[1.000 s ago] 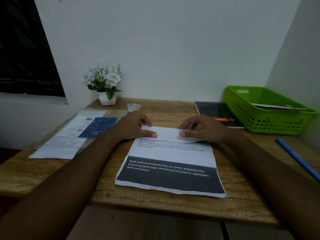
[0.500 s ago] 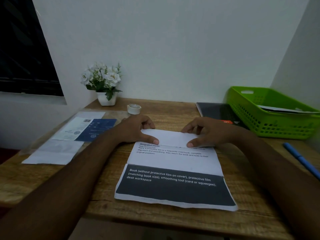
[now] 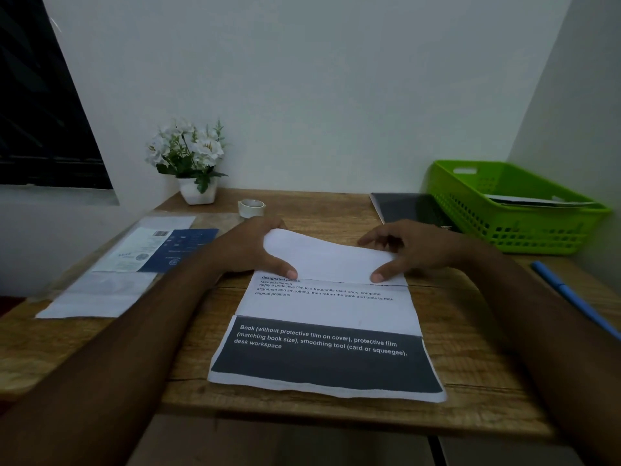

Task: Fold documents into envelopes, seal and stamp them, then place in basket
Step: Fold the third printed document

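A printed document (image 3: pixel 322 314) lies on the wooden desk (image 3: pixel 470 364), white in the middle with a dark band of white text near me. Its far part is folded over toward me as a plain white flap (image 3: pixel 329 257). My left hand (image 3: pixel 245 250) grips the flap's left end, thumb on top and fingers behind, and that end curls up off the sheet. At the flap's right end, my right hand (image 3: pixel 420 250) holds it with the thumb on its near edge and curved fingers at the far fold. A green basket (image 3: pixel 470 196) with paper inside stands at the back right.
Envelopes lie at the left: a white one (image 3: pixel 100 290) and a blue-and-white one (image 3: pixel 161 250) under clear film. A tape roll (image 3: pixel 251 207) and a flower pot (image 3: pixel 196 193) stand behind. A black notebook (image 3: pixel 406 206) lies by the basket, and a blue pen (image 3: pixel 571 297) lies at the right.
The flap has come further toward me over the sheet, and its left end has lifted. Both thumbs slid nearer with its edge.
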The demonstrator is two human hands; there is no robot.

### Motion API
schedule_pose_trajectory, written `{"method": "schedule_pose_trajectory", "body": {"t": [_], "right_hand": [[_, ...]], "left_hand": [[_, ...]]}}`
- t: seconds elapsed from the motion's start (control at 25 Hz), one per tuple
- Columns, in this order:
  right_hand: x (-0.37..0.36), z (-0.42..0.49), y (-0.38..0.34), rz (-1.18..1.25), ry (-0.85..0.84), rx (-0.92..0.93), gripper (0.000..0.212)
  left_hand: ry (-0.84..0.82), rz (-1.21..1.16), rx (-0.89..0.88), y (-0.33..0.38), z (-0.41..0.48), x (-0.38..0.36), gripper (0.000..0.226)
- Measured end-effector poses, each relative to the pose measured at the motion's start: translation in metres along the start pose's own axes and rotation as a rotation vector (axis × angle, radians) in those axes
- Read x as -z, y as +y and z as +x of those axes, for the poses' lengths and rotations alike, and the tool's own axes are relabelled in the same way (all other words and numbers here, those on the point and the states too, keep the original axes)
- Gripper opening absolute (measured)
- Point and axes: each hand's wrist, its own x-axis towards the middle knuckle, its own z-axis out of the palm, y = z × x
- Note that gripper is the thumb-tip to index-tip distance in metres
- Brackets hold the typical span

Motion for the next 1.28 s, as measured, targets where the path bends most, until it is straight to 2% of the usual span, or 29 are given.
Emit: {"method": "schedule_pose_trajectory", "body": {"t": [0.12,0.32,0.4,0.52,0.68,0.76,0.84,0.92,0.96,1.0,1.12,1.28], "right_hand": [[0.001,-0.006,-0.004,0.035,0.013,0.038,0.038],[-0.003,0.001,0.005,-0.026,0.366,0.130,0.016],[-0.004,0.005,0.009,-0.024,0.403,0.165,0.012],[-0.004,0.005,0.013,-0.098,0.301,0.155,0.026],[-0.002,0.003,0.015,-0.142,0.121,0.128,0.061],[-0.001,0.001,0.013,-0.146,0.096,0.118,0.074],[-0.001,0.000,0.008,-0.107,0.108,0.124,0.065],[-0.009,0.003,-0.003,-0.082,0.162,0.128,0.031],[-0.015,0.006,-0.009,-0.079,0.194,0.125,0.017],[-0.022,0.008,-0.015,-0.078,0.222,0.117,0.017],[-0.038,0.017,-0.027,-0.099,0.256,0.135,0.034],[-0.036,0.021,-0.029,-0.161,0.181,0.086,0.046]], "left_hand": [[0.012,-0.061,0.009,0.002,-0.004,0.002,0.050],[0.245,-0.002,-0.129,-0.001,0.002,0.001,0.028],[0.238,-0.036,-0.186,-0.006,0.003,0.001,0.019],[0.167,-0.003,-0.245,-0.014,0.005,0.002,0.019],[0.079,0.071,-0.187,-0.014,0.005,0.006,0.047],[0.076,0.044,-0.136,-0.011,0.002,0.007,0.048],[0.081,0.019,-0.148,-0.007,0.000,0.003,0.032],[0.063,0.059,-0.200,-0.003,0.000,-0.005,0.010],[0.042,0.106,-0.217,-0.001,0.001,-0.009,0.019],[0.018,0.152,-0.224,-0.001,0.003,-0.012,0.027],[-0.001,0.248,-0.244,0.001,0.007,-0.018,0.041],[0.000,0.318,-0.190,-0.005,0.010,-0.012,0.050]]}}
